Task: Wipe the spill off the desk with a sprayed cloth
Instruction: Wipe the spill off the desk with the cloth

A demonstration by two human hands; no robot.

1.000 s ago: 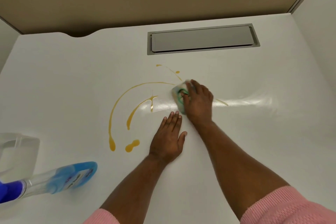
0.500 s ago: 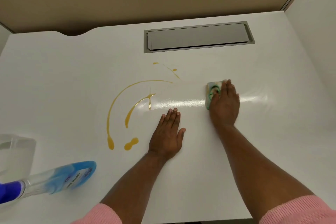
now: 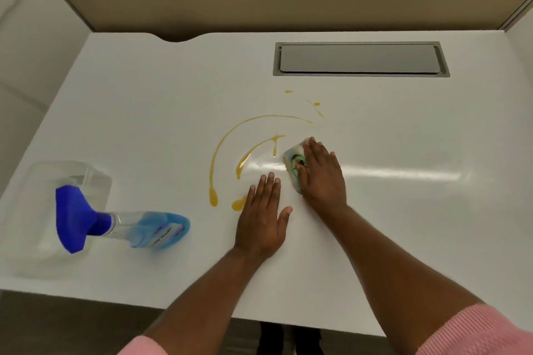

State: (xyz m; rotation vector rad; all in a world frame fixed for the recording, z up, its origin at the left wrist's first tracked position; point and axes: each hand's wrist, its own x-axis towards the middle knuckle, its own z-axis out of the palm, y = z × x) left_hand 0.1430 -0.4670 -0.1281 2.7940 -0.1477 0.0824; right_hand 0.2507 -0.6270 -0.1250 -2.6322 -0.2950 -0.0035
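Observation:
A yellow spill (image 3: 230, 141) curves in thin arcs across the white desk (image 3: 144, 112), with blobs at its near ends and small drops further back. My right hand (image 3: 321, 174) presses flat on a small folded cloth (image 3: 292, 157), white with green marks, at the spill's right end. A shiny wet streak runs right from the cloth. My left hand (image 3: 264, 216) lies flat on the desk, fingers straight, just right of a yellow blob.
A spray bottle (image 3: 124, 226) with a blue trigger head and blue liquid lies on its side at the near left. A clear plastic container (image 3: 69, 181) sits beside it. A grey cable hatch (image 3: 360, 59) is set in the desk's back. Partition walls enclose the back and sides.
My right hand slid the cloth right half a second ago, then back left to the spill's right end. The left hand stayed flat. The camera view shifted, showing more of the spray bottle.

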